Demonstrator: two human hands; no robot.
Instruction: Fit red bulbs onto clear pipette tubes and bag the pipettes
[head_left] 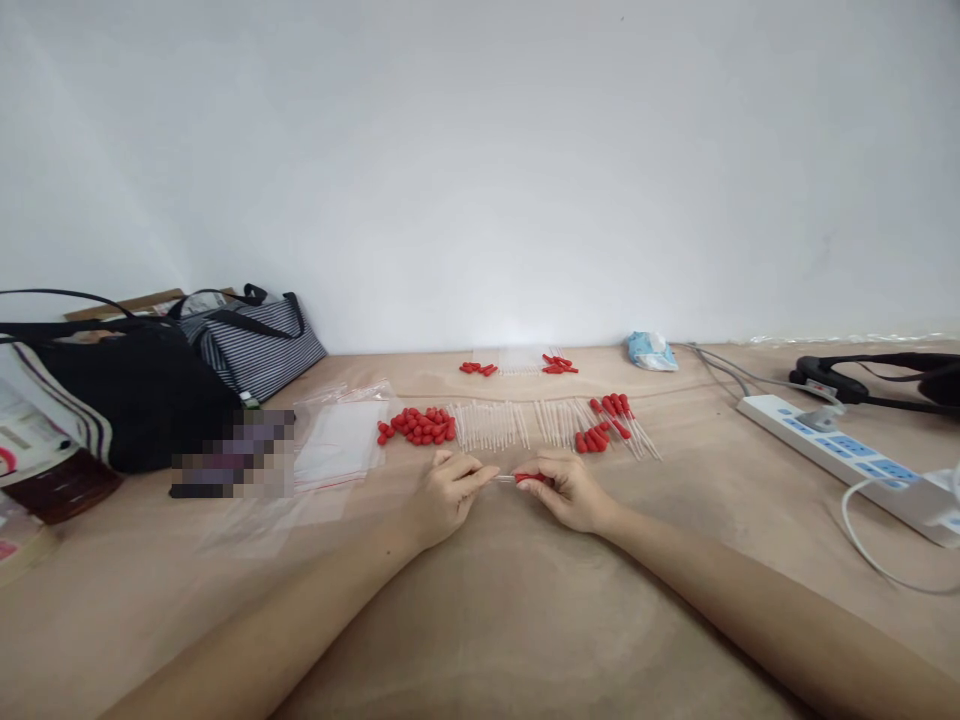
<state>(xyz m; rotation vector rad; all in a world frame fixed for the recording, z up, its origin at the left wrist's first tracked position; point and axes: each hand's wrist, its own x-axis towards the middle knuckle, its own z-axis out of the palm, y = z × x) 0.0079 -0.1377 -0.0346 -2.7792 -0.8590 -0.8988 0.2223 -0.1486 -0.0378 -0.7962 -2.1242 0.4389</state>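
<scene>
Both hands meet at the middle of the desk (480,620), just in front of the laid-out stock. The left hand (446,495) has its grip closed, thumb against forefinger, on one end of a thin clear tube (504,478). The right hand (570,492) has its grip closed on a small red bulb (529,477) at the tube's other end. Tube and bulb lie in one line, roughly level and just above the surface; whether the bulb is fully seated is too small to tell. The step in hand is judged to be joining bulb to tube. To do it well, the two parts should stay on one axis, the left grip should sit close to the joint so the thin tube does not flex, and the right fingers should press on the bulb's collar rather than its soft body. A slight twist is likely to seat it better than a straight shove. Just beyond the hands lie a heap of loose red bulbs (418,426), a row of bare tubes (491,425) and, to the right, tubes already capped in red (619,420). A second small batch (517,362) lies near the wall. Clear bags (337,440) lie to the left, and a power strip (847,455) lies well apart on the right.
</scene>
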